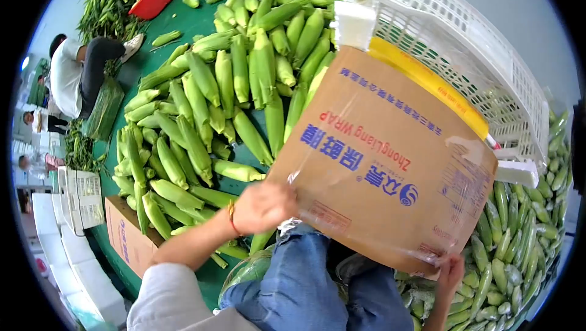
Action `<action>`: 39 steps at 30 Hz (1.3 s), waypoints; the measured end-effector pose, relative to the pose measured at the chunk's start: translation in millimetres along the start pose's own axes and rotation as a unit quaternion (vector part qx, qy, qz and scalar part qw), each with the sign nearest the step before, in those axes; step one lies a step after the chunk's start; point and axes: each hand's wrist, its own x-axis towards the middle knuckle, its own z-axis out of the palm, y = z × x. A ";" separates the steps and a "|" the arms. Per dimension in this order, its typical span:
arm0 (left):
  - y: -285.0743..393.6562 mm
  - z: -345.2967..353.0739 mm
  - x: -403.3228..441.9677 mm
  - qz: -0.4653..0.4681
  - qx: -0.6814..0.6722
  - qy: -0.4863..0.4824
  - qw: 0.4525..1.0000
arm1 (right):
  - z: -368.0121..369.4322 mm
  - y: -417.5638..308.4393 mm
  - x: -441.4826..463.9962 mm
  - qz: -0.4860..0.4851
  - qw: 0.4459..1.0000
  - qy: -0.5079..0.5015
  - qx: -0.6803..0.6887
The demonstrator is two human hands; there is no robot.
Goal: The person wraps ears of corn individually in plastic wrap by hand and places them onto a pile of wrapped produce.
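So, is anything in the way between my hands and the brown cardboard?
Nothing solid that I can see. Your left hand is at the near left corner of the cardboard, your right hand at the near right one. Just clear film seems to lie along that edge.

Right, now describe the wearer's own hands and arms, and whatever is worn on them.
Both hands are bare, with no gloves. The left hand has a thin red cord bracelet with a small yellowish bit at the wrist, and a short, light grey sleeve covers the upper arm. The right hand shows nothing worn; its sleeve is out of view.
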 end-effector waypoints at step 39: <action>73.8 53.8 136.6 0.009 0.051 -0.071 0.996 | 83.1 -79.4 66.8 -0.259 0.938 0.112 -0.199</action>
